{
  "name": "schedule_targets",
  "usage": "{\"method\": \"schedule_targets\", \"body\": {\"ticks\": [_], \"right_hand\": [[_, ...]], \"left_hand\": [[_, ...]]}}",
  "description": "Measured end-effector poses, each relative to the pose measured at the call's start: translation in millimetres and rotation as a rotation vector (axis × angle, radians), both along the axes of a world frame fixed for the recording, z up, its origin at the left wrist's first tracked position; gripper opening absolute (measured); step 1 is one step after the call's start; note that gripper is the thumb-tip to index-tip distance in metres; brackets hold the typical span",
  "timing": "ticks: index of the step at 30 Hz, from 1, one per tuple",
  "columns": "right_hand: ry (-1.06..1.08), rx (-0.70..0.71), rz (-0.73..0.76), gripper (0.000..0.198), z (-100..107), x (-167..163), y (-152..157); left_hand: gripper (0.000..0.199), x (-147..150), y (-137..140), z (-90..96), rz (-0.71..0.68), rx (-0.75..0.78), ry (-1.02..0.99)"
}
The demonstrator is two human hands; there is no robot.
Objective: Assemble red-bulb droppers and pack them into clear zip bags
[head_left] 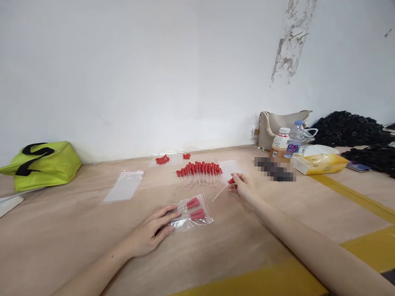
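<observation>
My right hand (243, 187) pinches a red-handled thin stick (231, 181) by its red end, and the pale shaft points down and left. Fingers spread, my left hand (157, 227) lies on the left edge of a clear zip bag (185, 224). Inside that bag are two clusters of red handles (197, 214). Just beyond, a fanned row of red-handled sticks (200, 169) lies on the table, red ends pointing away from me. A flat, pale plastic bag (229, 167) lies behind my right hand, partly covered by the row.
Another zip bag (124, 186) lies left of the row. Farther back are loose red pieces (162, 159) on clear plastic. A lime-green bag (48, 164) stands at left. Bottles (281, 144), a tissue pack (322, 163), a beige bag (276, 122) and black heaps (350, 129) occupy the right.
</observation>
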State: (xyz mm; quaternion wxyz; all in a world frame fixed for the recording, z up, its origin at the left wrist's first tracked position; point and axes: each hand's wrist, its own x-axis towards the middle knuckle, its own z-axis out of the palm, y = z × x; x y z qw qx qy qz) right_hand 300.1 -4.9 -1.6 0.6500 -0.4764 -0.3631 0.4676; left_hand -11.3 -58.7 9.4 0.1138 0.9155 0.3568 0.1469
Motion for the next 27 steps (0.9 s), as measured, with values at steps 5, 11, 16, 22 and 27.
{"method": "schedule_targets", "body": {"ticks": [5, 11, 16, 22, 27], "right_hand": [[0.012, 0.024, 0.034, 0.005, -9.0, -14.8, -2.4], [0.056, -0.040, 0.068, 0.005, -10.0, -28.3, -7.7], [0.084, -0.033, 0.161, 0.007, -7.0, -37.4, -20.9], [0.065, -0.061, 0.192, 0.009, -5.7, -35.6, -29.1], [0.026, -0.133, 0.259, 0.011, -9.0, -34.2, -28.7]], "left_hand": [[0.038, -0.1, -0.1, 0.4, -0.004, -0.005, 0.016], [0.037, -1.1, 0.0, -0.5, -0.004, 0.001, 0.020], [0.038, -0.2, -0.4, -0.7, 0.004, -0.004, 0.038], [0.038, 0.6, -1.2, 0.7, 0.014, -0.022, 0.034], [0.037, 0.3, -1.3, 1.5, 0.030, -0.053, 0.036]]}}
